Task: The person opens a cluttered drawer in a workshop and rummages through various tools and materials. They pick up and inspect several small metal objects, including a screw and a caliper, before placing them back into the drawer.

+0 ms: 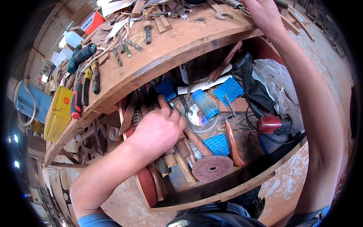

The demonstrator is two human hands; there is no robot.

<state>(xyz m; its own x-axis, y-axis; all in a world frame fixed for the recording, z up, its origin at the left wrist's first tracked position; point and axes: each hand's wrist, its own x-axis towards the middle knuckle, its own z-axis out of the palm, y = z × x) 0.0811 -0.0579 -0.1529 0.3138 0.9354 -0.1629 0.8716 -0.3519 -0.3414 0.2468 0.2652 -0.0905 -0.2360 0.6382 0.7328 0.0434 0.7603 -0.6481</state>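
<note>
Left hand (pixel 159 130) down in the open wooden drawer (pixel 211 191) under the thick wooden bench (pixel 159 56), fingers curled shut around a brown wooden tool handle (pixel 163 102) among other handled tools. Round maroon abrasive disc (pixel 212 167) just beside. Right hand (pixel 264 13) up on bench top, grip closed or not: cannot tell. Blue mesh abrasive sheet (pixel 228 90) further back.

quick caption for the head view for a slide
Left hand reaches among wooden-handled tools in an open drawer while the right hand rests on the cluttered workbench.
</note>
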